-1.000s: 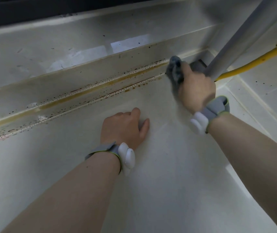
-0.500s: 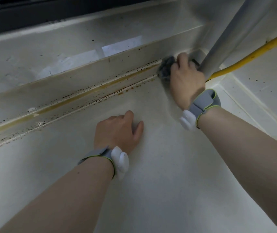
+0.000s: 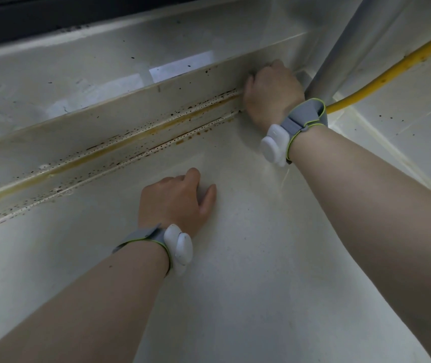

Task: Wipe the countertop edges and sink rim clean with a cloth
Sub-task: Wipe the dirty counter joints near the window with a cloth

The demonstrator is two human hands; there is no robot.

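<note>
Our right hand [image 3: 272,96] is at about 1 o'clock, pressed into the far corner of the bench [image 3: 248,258], where the stained seam [image 3: 135,145] meets the back ledge [image 3: 83,82]. Its fingers are curled down and away from us, so we see only the back of the hand; the cloth is hidden in this frame, and we cannot tell if the grip is clamped on it or not. Just beside this hand, at 2 o'clock, stand a grey pipe [image 3: 350,40] and a yellow hose [image 3: 392,66].

Our left hand [image 3: 175,200] rests on the bench near the middle, well apart from the right one. Its fingers are curled under, its thumb lies straight, and it holds nothing.

Both wrists carry grey bands with a white unit.
</note>
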